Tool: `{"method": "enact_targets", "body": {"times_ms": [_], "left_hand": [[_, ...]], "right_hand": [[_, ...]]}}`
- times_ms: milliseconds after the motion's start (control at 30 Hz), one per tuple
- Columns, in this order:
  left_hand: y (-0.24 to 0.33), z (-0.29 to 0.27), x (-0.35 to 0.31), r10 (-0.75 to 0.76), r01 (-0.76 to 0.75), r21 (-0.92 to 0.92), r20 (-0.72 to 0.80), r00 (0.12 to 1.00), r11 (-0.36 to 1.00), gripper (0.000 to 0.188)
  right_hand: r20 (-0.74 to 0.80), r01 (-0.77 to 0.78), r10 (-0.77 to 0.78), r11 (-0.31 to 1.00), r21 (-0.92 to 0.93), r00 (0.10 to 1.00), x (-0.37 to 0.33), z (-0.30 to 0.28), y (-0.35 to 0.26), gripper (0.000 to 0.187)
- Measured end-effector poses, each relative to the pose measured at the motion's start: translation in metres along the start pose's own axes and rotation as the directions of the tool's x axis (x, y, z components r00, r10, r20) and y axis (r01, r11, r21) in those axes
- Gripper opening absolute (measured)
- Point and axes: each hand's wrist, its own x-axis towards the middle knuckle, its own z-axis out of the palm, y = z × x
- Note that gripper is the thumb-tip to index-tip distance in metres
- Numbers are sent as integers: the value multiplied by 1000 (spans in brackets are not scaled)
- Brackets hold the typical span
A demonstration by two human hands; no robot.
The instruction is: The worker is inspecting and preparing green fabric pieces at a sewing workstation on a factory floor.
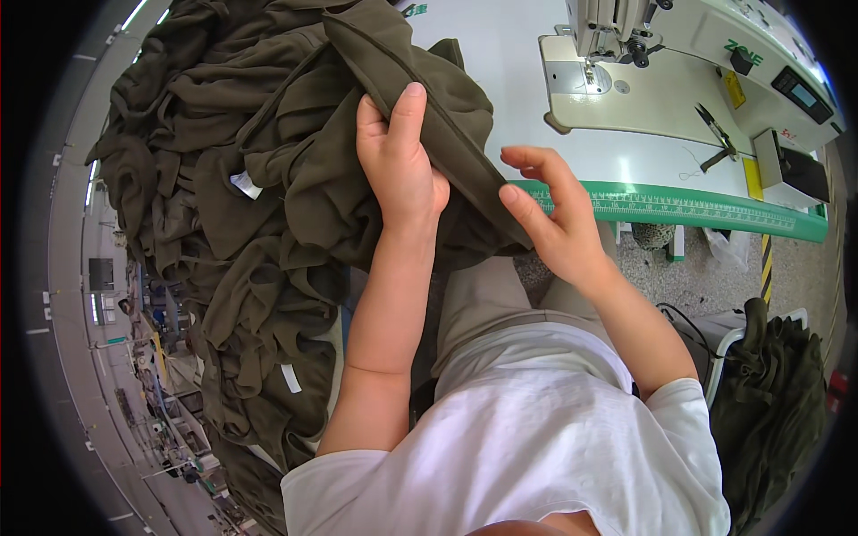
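Note:
My left hand (399, 165) is closed on a dark olive garment (447, 147), its thumb lying on top near a long raised seam. From there the seamed edge slants down to the right, toward my right hand (559, 214). That hand has its thumb and fingers apart, and the thumb tip is at the fabric's edge; whether it touches cannot be made out. Left of my left hand, a large heap of the same olive cloth (214, 98) covers the table and hangs over its front edge. White labels (246, 185) show among the folds.
A white sewing machine (661, 98) stands at the back right. Black-handled thread snips (718, 138) lie on its bed, by a small dark box (791, 165). A green ruler strip (661, 204) edges the white table (500, 62). More olive cloth (769, 402) fills a bin at my right.

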Motion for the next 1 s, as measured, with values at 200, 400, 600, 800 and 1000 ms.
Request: {"method": "enact_targets", "body": {"times_ms": [200, 400, 600, 800, 1000], "left_hand": [[6, -3, -18, -106, 103, -60, -51, 993, 993, 9], [9, -15, -7, -385, 359, -261, -54, 921, 896, 12], [9, -12, -8, -285, 260, -237, -77, 956, 936, 10], [7, -14, -14, -123, 113, -115, -81, 989, 987, 8], [0, -17, -20, -19, 18, -58, -14, 1000, 998, 10]], "right_hand": [[155, -315, 279, 893, 321, 948, 22, 13, -12, 18], [318, -512, 401, 690, 512, 859, 19, 9, -15, 11], [366, -552, 414, 667, 501, 833, 14, 6, -11, 7], [380, -568, 425, 669, 479, 821, 12, 2, -6, 7], [276, -504, 422, 737, 450, 863, 12, 6, -6, 9]]}}
